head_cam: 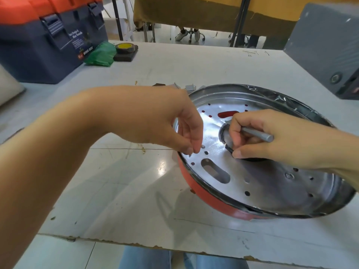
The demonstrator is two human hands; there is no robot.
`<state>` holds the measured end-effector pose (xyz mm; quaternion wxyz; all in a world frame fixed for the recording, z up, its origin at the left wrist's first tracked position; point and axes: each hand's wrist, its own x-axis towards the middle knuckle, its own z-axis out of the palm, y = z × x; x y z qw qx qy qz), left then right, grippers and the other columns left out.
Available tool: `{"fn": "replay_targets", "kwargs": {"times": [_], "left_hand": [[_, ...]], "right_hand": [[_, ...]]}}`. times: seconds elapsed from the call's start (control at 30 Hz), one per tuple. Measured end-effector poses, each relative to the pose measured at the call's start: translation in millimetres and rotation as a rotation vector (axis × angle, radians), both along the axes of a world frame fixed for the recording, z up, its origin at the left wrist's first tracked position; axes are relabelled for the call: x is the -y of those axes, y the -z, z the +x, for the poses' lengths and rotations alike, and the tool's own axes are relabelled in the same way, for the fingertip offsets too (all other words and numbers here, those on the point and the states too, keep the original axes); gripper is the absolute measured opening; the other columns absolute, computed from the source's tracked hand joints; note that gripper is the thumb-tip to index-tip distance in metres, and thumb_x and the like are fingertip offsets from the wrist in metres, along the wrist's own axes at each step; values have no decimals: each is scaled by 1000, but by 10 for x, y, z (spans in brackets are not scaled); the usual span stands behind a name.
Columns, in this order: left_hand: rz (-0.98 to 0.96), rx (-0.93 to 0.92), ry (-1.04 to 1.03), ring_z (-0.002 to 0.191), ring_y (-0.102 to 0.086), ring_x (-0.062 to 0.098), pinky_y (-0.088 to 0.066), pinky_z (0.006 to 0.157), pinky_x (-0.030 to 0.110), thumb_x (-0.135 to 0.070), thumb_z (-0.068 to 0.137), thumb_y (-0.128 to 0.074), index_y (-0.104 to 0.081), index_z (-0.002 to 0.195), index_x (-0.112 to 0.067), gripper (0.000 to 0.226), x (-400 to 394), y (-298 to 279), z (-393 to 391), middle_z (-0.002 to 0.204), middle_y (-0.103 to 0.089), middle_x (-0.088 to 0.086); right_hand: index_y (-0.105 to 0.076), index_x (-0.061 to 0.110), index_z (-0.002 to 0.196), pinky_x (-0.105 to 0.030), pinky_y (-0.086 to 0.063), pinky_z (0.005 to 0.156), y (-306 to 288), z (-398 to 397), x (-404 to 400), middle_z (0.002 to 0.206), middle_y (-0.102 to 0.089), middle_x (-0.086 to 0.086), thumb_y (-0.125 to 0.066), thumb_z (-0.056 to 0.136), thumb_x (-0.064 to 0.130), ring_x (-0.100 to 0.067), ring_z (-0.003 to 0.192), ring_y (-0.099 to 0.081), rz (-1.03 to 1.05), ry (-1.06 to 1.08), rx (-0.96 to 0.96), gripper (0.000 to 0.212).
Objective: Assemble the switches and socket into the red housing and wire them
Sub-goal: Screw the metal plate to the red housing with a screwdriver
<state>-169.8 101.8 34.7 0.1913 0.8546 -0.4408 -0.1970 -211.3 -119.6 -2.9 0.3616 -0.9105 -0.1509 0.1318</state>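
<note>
Nearest the camera, two knees in blue jeans (155, 259) show under the chipped front edge of the white table (116, 200). Above them one left hand (182, 131) reaches in from the left, its fingertips curled together over the near left rim of the red housing (204, 197); they seem to pinch something tiny there, but what it is cannot be made out. One right hand (258, 138) comes from the right and grasps a single grey metal tool (256, 133), its shaft lying roughly left to right with the blunt end toward the right; the working tip is hidden behind the fingers.

The housing lies flat on the table at right of centre, a wide round pan with a red outer wall and a shiny metal plate (272, 183) inside. The plate carries two long slots, one near and one far, and more than a dozen small round holes. Its rim at the far right is wrapped in dark crinkled tape or film.

Just beyond the left wrist, a few small grey parts (189, 87) peek out, too hidden to count. Farther back stand one roll of black tape (125, 47) on a black block, one green bag (101, 54), one grey box (326, 47) at right, and one blue toolbox (42, 45) with an orange lid, marked "WING BOX".
</note>
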Motion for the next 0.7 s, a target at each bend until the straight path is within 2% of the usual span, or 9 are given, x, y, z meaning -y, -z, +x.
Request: {"fn": "replay_targets", "kwargs": {"times": [0.07,0.23,0.37,0.53,0.7], "left_hand": [[22,1,11,48,-51,-15,-32,45,-2,-36,69,-61,-72,79,-32,16,22,0,3,71,-67,-17],[104,7,25,58,-55,-7,-35,49,0,-41,66,-58,-71,78,-36,18,67,18,33,74,-67,-23],[156,-2,43,54,-53,-5,-36,51,3,-39,68,-60,-70,76,-36,13,107,22,45,75,-67,-24],[218,-23,46,71,-59,-7,-38,61,3,-31,75,-65,-70,77,-36,7,151,34,77,76,-68,-24],[218,-37,44,68,-59,-8,-38,60,2,-28,76,-67,-70,76,-35,8,160,38,92,72,-67,-25]], "right_hand": [[-58,26,76,-48,-49,72,11,0,3,70,-61,1,-73,74,22,-13,62,-50,-9,2,2,15],[-58,26,76,-43,-49,69,23,5,15,68,-60,5,-73,74,21,-8,60,-51,-6,10,7,16],[-58,27,77,-42,-49,70,35,-3,17,70,-61,5,-73,74,24,-8,60,-50,-22,17,24,15],[-58,28,77,-42,-49,69,29,-10,13,69,-60,13,-72,73,28,-7,60,-50,-51,21,41,15],[-58,28,78,-42,-49,69,22,-12,7,70,-60,13,-72,73,28,-7,60,-51,-61,22,46,15]]}}
